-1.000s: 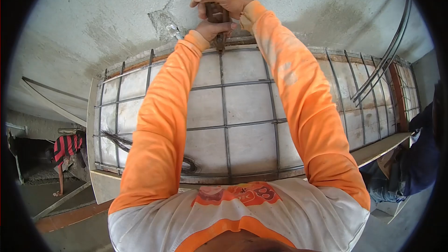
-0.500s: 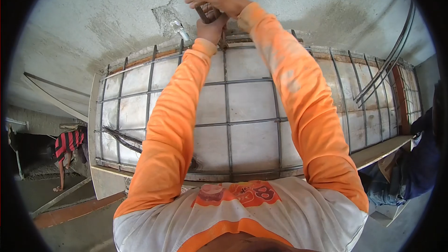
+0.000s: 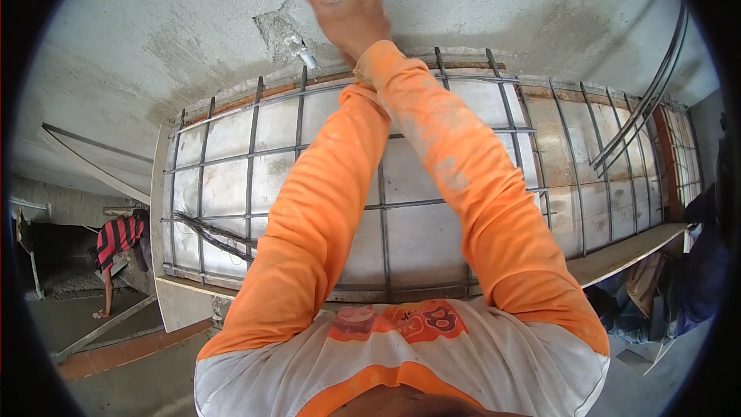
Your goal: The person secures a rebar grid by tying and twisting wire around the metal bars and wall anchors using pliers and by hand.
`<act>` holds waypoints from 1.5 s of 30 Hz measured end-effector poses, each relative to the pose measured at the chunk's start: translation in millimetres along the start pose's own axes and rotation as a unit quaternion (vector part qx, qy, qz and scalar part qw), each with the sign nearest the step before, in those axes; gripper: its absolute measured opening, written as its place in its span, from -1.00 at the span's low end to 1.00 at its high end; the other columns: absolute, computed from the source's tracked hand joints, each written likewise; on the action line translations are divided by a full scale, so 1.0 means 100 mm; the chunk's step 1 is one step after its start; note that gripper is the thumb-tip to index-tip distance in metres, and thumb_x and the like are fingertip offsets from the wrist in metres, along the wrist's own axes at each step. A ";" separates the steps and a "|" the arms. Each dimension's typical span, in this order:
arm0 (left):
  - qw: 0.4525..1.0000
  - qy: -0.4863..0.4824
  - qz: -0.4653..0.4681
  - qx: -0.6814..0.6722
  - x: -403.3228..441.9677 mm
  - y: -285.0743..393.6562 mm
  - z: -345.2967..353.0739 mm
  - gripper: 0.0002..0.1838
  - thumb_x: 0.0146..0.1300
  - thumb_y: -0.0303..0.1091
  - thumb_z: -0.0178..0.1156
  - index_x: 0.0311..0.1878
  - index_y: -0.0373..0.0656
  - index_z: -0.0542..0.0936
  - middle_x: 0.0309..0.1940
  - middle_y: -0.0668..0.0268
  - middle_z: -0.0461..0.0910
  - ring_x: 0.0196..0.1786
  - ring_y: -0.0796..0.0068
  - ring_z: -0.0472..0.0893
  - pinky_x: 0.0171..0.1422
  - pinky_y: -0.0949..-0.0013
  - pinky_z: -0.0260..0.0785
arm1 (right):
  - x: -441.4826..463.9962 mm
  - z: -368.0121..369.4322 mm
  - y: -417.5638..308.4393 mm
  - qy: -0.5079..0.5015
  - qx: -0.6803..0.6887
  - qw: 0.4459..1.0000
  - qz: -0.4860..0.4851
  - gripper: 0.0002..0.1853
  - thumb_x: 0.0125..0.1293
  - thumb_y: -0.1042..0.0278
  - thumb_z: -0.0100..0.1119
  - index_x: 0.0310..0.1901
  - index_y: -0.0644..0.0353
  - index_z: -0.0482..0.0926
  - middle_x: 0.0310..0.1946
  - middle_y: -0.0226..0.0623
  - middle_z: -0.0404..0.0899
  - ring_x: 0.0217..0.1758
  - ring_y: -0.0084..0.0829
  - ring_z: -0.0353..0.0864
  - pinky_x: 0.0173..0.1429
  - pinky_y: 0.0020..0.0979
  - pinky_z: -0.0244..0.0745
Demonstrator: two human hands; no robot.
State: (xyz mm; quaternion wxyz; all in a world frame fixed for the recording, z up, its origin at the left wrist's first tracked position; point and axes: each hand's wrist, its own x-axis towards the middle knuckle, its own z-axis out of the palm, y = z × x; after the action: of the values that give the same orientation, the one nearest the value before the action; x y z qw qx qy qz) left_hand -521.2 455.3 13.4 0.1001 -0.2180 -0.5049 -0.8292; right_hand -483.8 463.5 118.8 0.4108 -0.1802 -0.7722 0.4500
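Observation:
My right hand [image 3: 349, 19] is raised in front of the rough grey wall [image 3: 478, 0], above the far edge of the rebar grid [image 3: 383, 207]. Its thumb and fingers are spread apart, with nothing visible between them. My left hand is almost wholly hidden behind the right hand and cuff, so its fingers and anything it holds cannot be seen. The two orange sleeves cross at the wrists over the grid's top edge. Left of my right hand, a short pale pipe end [image 3: 307, 58] sticks out below a chipped patch of wall.
Dark wires [image 3: 220, 235] lie on the grid's left part. Long bent bars [image 3: 644, 112] hang at the right. A wooden board [image 3: 633, 255] runs along the near right edge. At far left a person in a striped shirt [image 3: 120, 239] bends down; dark clothing [image 3: 698, 270] is at far right.
The dark tool held between my hands has gone out of sight. My left hand has moved right, behind my right wrist; my right hand has turned and shifted slightly left, fingers spread.

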 end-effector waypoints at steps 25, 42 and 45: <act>0.917 -0.118 0.056 0.378 0.20 -0.13 -0.04 -0.85 0.05 -0.38 0.30 -0.30 -0.16 0.58 -0.39 0.34 0.60 -0.27 0.50 0.56 -0.19 0.38 0.39 | 0.27 -0.29 0.26 -0.131 0.090 0.985 -0.061 -0.49 0.11 -0.12 0.26 -0.30 0.29 0.53 -0.46 -0.25 0.60 -0.36 -0.41 0.60 -0.24 -0.37 0.50; 0.903 -0.300 -0.102 0.289 0.44 0.17 -0.31 -0.77 0.08 -0.25 0.32 -0.35 -0.22 0.56 -0.53 0.27 0.59 -0.43 0.38 0.58 -0.30 0.32 0.43 | 0.23 -0.16 0.28 -0.081 0.082 0.986 -0.123 -0.60 0.13 0.05 0.25 -0.36 0.33 0.55 -0.47 -0.19 0.59 -0.37 -0.28 0.58 -0.26 -0.33 0.46; 0.796 -0.489 -0.309 0.180 0.44 0.43 -0.41 -0.74 0.08 -0.26 0.35 -0.29 -0.21 0.55 -0.53 0.30 0.57 -0.48 0.50 0.54 -0.38 0.43 0.39 | 0.33 -0.28 0.45 -0.310 0.225 0.923 -0.047 -0.60 0.16 0.06 0.26 -0.30 0.33 0.56 -0.47 -0.28 0.58 -0.37 -0.41 0.57 -0.26 -0.40 0.48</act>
State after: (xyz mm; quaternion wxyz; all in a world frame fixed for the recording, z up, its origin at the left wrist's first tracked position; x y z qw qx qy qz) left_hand -553.7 400.7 51.7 -0.3838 -0.4050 -0.6673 -0.4934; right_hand -485.1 524.0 103.2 0.2016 0.1017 -0.7468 0.6255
